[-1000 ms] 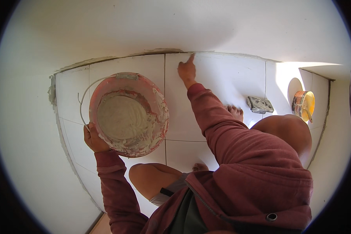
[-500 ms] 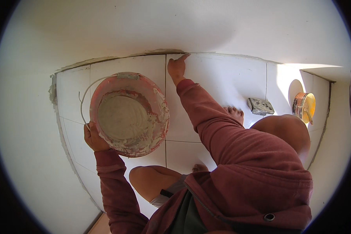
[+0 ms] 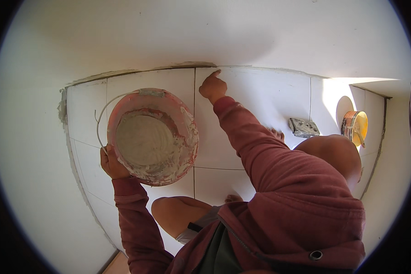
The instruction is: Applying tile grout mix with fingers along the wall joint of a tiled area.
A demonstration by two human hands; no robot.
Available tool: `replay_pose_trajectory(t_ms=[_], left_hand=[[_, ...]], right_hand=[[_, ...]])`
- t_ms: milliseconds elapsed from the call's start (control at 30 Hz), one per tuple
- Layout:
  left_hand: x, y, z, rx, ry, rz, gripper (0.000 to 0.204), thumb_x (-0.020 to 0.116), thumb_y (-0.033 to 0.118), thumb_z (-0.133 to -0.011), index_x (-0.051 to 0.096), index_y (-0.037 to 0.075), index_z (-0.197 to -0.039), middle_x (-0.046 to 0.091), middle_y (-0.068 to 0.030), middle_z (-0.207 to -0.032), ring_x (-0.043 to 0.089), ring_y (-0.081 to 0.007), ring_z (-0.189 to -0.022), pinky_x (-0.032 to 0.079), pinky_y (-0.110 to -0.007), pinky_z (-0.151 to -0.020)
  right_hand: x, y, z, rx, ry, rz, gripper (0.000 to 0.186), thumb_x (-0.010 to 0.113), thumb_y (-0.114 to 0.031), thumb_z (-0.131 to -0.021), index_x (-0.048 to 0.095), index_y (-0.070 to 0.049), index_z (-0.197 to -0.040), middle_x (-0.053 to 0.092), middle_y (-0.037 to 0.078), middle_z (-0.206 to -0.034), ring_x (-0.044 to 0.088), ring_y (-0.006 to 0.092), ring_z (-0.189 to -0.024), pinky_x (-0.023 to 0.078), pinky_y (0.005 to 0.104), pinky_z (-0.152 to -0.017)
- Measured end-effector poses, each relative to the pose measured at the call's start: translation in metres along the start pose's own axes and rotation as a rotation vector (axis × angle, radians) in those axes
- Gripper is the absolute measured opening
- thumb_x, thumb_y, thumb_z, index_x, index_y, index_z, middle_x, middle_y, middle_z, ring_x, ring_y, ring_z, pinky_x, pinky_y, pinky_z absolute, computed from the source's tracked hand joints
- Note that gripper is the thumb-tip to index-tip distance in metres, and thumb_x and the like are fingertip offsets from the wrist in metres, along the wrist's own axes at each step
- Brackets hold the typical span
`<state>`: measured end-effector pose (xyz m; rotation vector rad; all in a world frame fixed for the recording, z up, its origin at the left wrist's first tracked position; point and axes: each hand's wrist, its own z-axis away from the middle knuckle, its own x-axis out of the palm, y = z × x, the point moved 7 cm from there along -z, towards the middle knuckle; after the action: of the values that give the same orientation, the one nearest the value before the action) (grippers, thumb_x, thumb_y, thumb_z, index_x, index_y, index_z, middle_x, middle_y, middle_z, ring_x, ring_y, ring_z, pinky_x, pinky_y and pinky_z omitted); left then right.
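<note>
My left hand [image 3: 113, 163] is closed on the lower left rim of a reddish bucket [image 3: 191, 130], whose thin wire handle [image 3: 98, 119] runs down to the fingers. The bucket is tilted so that its inside shows; grey wet mortar [image 3: 144, 139] covers the bottom and is smeared up the walls. At the far edge of the floor, my right hand [image 3: 213, 86] has its index finger stretched toward the joint between wall and tiles. Its other fingers are curled and no object shows in them. Just left of that fingertip, a grey strip of mortar [image 3: 194, 64] lies along the joint.
White tiles [image 3: 255, 96] make up the floor under my bare feet. To the right lie a grey, mortar-stained block [image 3: 304, 127] and a small yellow-lined tub [image 3: 360, 124] with a tool handle inside. White walls [image 3: 169, 32] border the floor, with rough mortar along their base.
My right hand has drawn back slightly from the joint and a little to the right, its fingers more curled. The left hand keeps its grip on the bucket. The view has shifted slightly.
</note>
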<state>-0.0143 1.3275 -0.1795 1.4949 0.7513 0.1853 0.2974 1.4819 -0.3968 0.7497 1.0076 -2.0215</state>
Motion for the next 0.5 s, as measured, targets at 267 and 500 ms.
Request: replay_pose_trajectory(t_ms=[267, 500], left_hand=[[0.007, 0.004, 0.001, 0.008, 0.009, 0.024, 0.021, 0.043, 0.018, -0.085, 0.043, 0.007, -0.068, 0.039, 0.0052, -0.062, 0.032, -0.0043, -0.058, 0.029, -0.02, -0.053], [-0.001, -0.003, 0.001, 0.03, -0.022, -0.032, 0.021, 0.043, 0.018, -0.085, 0.043, 0.007, -0.067, 0.038, 0.0054, -0.062, 0.031, -0.0044, -0.058, 0.029, -0.02, -0.053]], right_hand=[[0.003, -0.008, -0.018, -0.184, 0.135, -0.522, 0.079, 0.049, -0.023, -0.068, 0.005, 0.012, -0.125, 0.056, 0.027, -0.085, 0.055, 0.0386, -0.08, 0.044, 0.0423, -0.071], [-0.032, 0.045, 0.003, 0.152, 0.284, -0.519, 0.082, 0.046, -0.023, -0.071, -0.004, 0.018, -0.121, 0.057, 0.025, -0.086, 0.055, 0.0365, -0.081, 0.044, 0.0399, -0.071]])
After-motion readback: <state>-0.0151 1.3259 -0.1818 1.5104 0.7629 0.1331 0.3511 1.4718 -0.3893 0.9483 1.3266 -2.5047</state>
